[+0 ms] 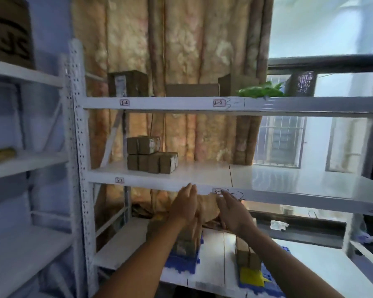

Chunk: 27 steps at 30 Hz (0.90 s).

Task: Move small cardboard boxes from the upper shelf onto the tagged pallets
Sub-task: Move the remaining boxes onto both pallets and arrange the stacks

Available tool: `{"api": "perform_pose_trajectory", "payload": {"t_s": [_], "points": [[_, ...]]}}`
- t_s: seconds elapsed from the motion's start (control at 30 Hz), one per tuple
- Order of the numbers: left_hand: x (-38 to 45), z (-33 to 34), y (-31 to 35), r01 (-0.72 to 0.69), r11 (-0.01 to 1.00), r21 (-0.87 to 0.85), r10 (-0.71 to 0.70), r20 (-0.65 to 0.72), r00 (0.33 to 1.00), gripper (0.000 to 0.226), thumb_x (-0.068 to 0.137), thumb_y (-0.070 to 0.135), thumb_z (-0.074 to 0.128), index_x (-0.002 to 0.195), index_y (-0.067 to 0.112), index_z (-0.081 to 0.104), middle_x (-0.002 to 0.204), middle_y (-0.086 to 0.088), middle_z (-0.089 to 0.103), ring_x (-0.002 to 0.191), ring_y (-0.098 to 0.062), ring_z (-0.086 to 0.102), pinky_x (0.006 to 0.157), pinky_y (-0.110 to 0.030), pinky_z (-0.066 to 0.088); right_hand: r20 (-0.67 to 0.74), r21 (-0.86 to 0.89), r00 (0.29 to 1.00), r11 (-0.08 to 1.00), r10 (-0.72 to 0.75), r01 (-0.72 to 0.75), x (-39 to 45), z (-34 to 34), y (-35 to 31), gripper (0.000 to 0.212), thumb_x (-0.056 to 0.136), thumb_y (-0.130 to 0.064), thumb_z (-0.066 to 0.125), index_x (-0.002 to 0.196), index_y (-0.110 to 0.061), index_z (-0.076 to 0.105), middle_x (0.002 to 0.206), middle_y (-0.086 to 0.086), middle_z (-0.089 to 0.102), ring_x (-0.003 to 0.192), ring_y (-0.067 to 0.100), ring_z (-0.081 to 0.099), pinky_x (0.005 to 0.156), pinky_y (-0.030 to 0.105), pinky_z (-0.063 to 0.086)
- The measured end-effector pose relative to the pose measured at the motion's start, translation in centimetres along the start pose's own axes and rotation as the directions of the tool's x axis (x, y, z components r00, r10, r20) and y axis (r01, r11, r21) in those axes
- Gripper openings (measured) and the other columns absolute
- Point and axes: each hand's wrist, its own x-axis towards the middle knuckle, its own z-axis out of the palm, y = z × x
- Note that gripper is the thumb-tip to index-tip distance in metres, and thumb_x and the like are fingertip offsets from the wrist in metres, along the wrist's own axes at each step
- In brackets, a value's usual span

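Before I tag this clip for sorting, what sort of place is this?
Likely a small stockroom: white metal shelving with numbered labels, a stack of small cardboard boxes, and blue pallets below.

Matt brown cardboard boxes (152,155), glossy white metal shelf (202,172), blue plastic pallets (182,260), patterned cloth curtain (181,46)

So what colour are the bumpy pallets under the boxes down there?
Blue pallets, one with a yellow tag; head view.

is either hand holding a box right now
No, the left hand and right hand are both open and empty, raised below the small boxes on the shelf.
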Motion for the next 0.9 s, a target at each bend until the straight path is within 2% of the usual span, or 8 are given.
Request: {"api": "perform_pose_trajectory", "payload": {"t_s": [0.13,0.33,0.47,0.5,0.6,0.67,0.8,0.9], "points": [[4.4,-4.2,-2.9,0.031,0.992,-0.12,-0.049,-0.154,0.987,0.056,0.105,0.053,0.032,0.15,0.023,0.046,0.156,-0.001,0.046,0.142,-0.022,0.043,0.116,-0.034,0.03,-0.048,0.061,0.999,0.998,0.018,-0.015,5.0,3.5,-3.7,0.064,0.107,-0.058,0.034,0.159,-0.02,0.038,0.164,0.003,0.042,0.15,0.023,0.038,0.119,0.039,0.029],[12.3,-11.5,-9.0,0.005,0.991,-0.137,-0.029,-0.179,0.983,0.058,0.098,0.052,0.049,0.152,0.032,0.039,0.154,0.002,0.046,0.139,-0.021,0.046,0.107,-0.031,0.039,-0.068,0.156,0.995,0.986,0.077,-0.065,15.0,10.0,-8.6,0.065,0.109,-0.05,0.039,0.164,-0.017,0.028,0.167,0.008,0.035,0.151,0.029,0.036,0.12,0.041,0.029],[17.1,-14.8,-12.2,-0.169,0.983,-0.073,0.152,-0.19,0.97,0.046,0.094,0.039,0.066,0.132,0.058,0.046,0.121,0.039,0.056,0.123,-0.003,0.056,0.087,-0.001,0.038,-0.053,0.169,0.996,0.983,0.075,-0.065,20.9,14.6,-11.0,0.07,0.109,-0.051,0.038,0.167,-0.019,0.015,0.171,0.009,0.026,0.152,0.033,0.034,0.119,0.043,0.031],[18.0,-15.0,-12.5,-0.196,0.977,-0.079,0.178,-0.185,0.966,0.045,0.094,0.038,0.066,0.127,0.061,0.045,0.118,0.043,0.055,0.121,0.0,0.056,0.087,0.0,0.039,-0.059,0.204,0.995,0.977,0.078,-0.064,22.0,15.2,-11.4,0.072,0.108,-0.052,0.038,0.167,-0.021,0.01,0.171,0.009,0.024,0.152,0.033,0.033,0.119,0.044,0.032],[20.4,-14.3,-13.5,-0.241,0.968,-0.067,0.225,-0.189,0.956,0.056,0.095,0.032,0.065,0.141,0.052,0.038,0.145,0.023,0.046,0.133,-0.003,0.045,0.107,-0.025,0.042,-0.109,0.351,0.99,0.935,0.088,-0.044,24.8,16.9,-12.3,0.079,0.105,-0.057,0.041,0.167,-0.03,0.0,0.172,0.007,0.022,0.152,0.033,0.033,0.122,0.05,0.032],[21.0,-12.9,-14.2,-0.214,0.976,0.032,0.215,-0.207,0.954,0.073,0.093,0.026,0.066,0.153,0.041,0.027,0.158,0.009,0.029,0.141,-0.012,0.035,0.108,-0.028,0.037,-0.133,0.379,0.989,0.925,0.061,-0.006,26.2,17.8,-12.1,0.078,0.104,-0.057,0.043,0.167,-0.032,0.004,0.17,0.007,0.027,0.151,0.033,0.036,0.122,0.054,0.033],[20.8,-10.7,-14.8,-0.161,0.963,0.217,0.209,-0.223,0.952,0.085,0.089,0.039,0.066,0.16,0.027,0.02,0.154,-0.001,0.033,0.138,-0.024,0.037,0.101,-0.036,0.046,-0.079,0.37,0.996,0.929,0.046,-0.014,27.5,19.6,-11.2,0.062,0.105,-0.052,0.049,0.16,-0.028,0.033,0.157,0.008,0.046,0.143,0.031,0.046,0.116,0.053,0.041],[21.1,-10.4,-14.2,-0.083,0.976,0.2,0.136,-0.27,0.953,0.085,0.085,0.039,0.067,0.158,0.027,0.024,0.15,-0.004,0.034,0.138,-0.027,0.034,0.106,-0.042,0.044,-0.141,0.328,0.984,0.943,0.113,-0.061,27.9,19.9,-11.2,0.041,0.104,-0.055,0.047,0.139,-0.034,0.049,0.131,0.009,0.064,0.114,0.03,0.064,0.096,0.051,0.054]]}}
